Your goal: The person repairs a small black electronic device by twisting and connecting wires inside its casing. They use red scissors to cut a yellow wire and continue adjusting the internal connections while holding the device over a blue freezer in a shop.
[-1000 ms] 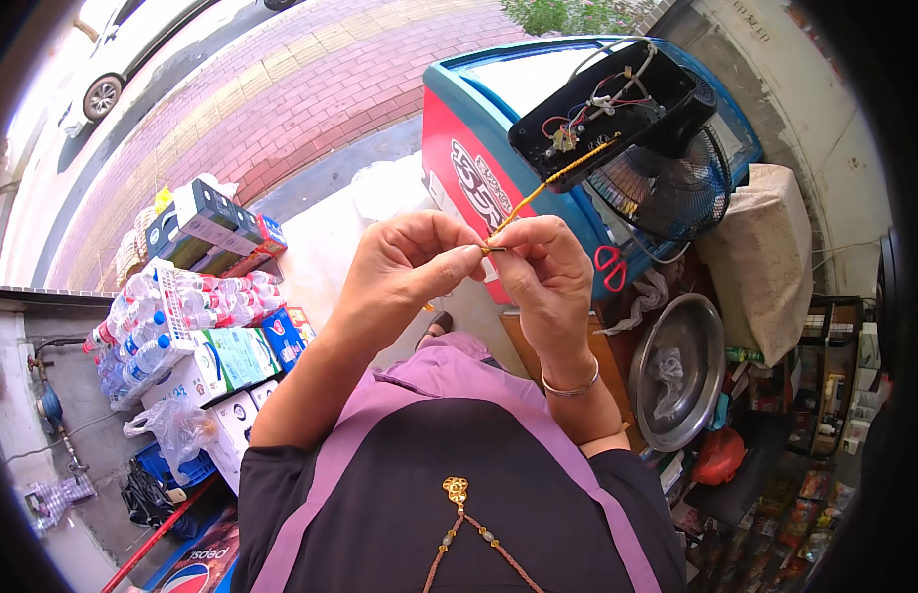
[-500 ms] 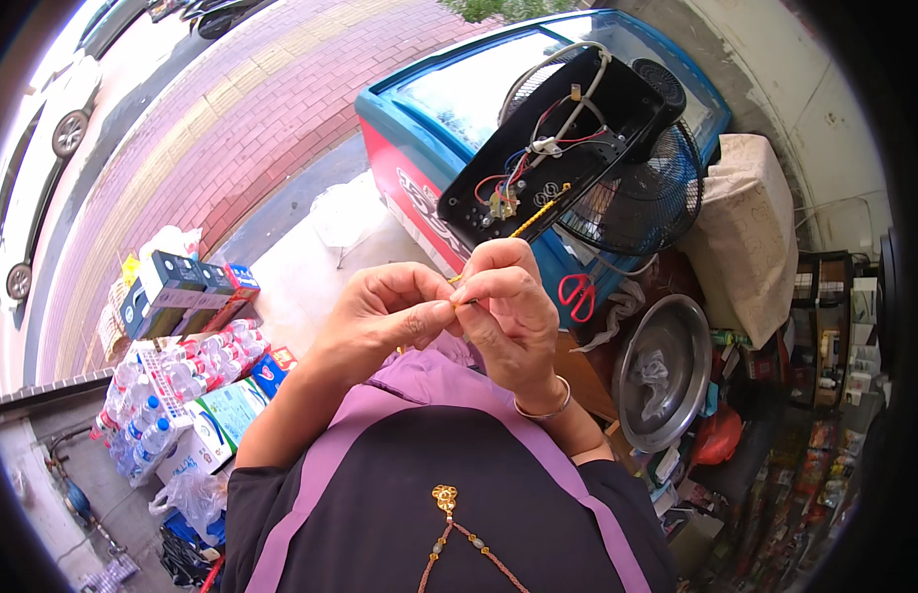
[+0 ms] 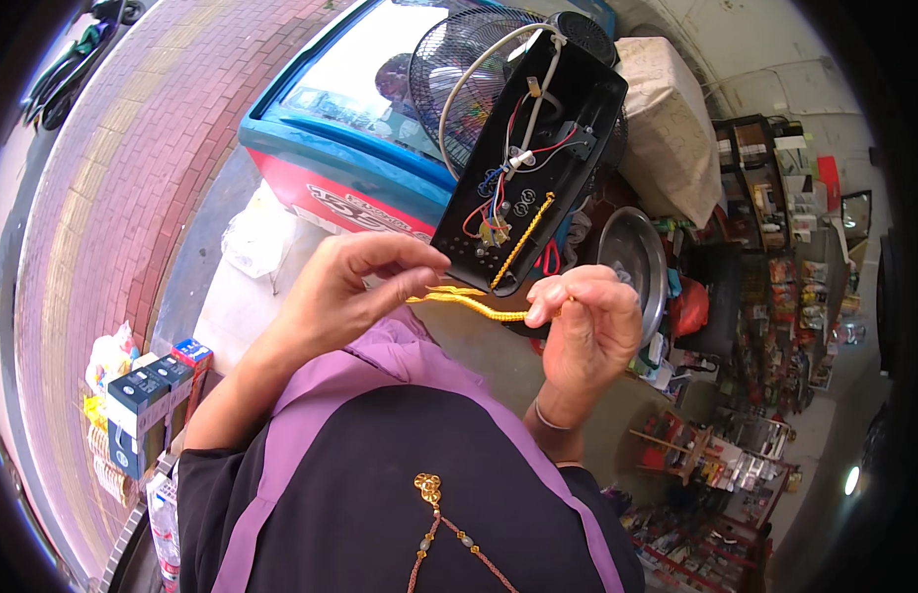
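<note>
A yellow braided cord (image 3: 479, 306) stretches between my hands, in front of my chest. My right hand (image 3: 589, 321) pinches it between thumb and fingertips. My left hand (image 3: 365, 287) is beside the cord's other end, thumb and fingers apart; the cord passes close by the thumb tip. Another length of yellow cord (image 3: 523, 242) runs slantwise along the lower part of a black fan housing (image 3: 503, 178), just beyond my hands. Inside that open housing are red, white and blue wires and a small metal-and-yellow part (image 3: 495, 233).
Behind the housing, a fan's round grille (image 3: 464, 59) rests over a blue and red chest freezer (image 3: 331, 188). A metal basin (image 3: 642, 257) stands to the right, below a cloth-covered box (image 3: 667, 128). Boxes (image 3: 148, 395) are at lower left; stocked shelves (image 3: 790, 257) line the right.
My hands were together, pinching at the cord; now they are apart, the right moved rightward with the cord stretched between. The left fingers have spread. My view has shifted to the right.
</note>
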`<state>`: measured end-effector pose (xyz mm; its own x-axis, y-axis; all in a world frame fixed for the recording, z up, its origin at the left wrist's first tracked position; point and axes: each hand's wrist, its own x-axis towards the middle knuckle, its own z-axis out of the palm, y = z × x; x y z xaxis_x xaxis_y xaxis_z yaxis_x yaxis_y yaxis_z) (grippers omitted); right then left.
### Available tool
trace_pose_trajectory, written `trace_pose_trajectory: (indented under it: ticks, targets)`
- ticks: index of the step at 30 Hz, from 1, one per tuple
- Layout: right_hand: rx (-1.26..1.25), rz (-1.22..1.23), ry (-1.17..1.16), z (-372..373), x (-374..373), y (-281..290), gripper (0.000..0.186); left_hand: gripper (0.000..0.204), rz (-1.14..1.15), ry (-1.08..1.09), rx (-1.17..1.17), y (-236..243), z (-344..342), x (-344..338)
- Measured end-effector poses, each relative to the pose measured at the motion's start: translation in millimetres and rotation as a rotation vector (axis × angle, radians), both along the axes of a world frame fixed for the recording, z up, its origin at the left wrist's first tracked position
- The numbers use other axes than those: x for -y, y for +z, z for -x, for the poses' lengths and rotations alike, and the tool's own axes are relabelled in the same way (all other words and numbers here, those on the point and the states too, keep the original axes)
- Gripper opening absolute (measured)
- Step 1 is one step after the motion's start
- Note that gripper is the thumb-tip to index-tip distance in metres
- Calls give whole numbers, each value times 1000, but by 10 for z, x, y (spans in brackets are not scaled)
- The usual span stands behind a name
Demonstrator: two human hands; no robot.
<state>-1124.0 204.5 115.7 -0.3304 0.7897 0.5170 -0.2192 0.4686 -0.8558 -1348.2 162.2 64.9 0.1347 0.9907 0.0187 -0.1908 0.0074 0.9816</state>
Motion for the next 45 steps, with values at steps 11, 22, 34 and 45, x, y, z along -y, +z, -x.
trace_pose_trajectory:
  ticks: [11,22,34,45]
  targets:
    - [901,-417,-391,470,-113,442,16,30,-524,179,-588,-164,-73,-469]
    - [1420,-849,8,742,-633,556,33,40,-494,146,-203,-472,-191,-396]
    - [1453,-932,108,707,-642,434,24,30,-535,284,-91,-606,-331,-424]
    - [1476,-895,101,731,-592,469,26,31,-535,288,-104,-578,-338,-397]
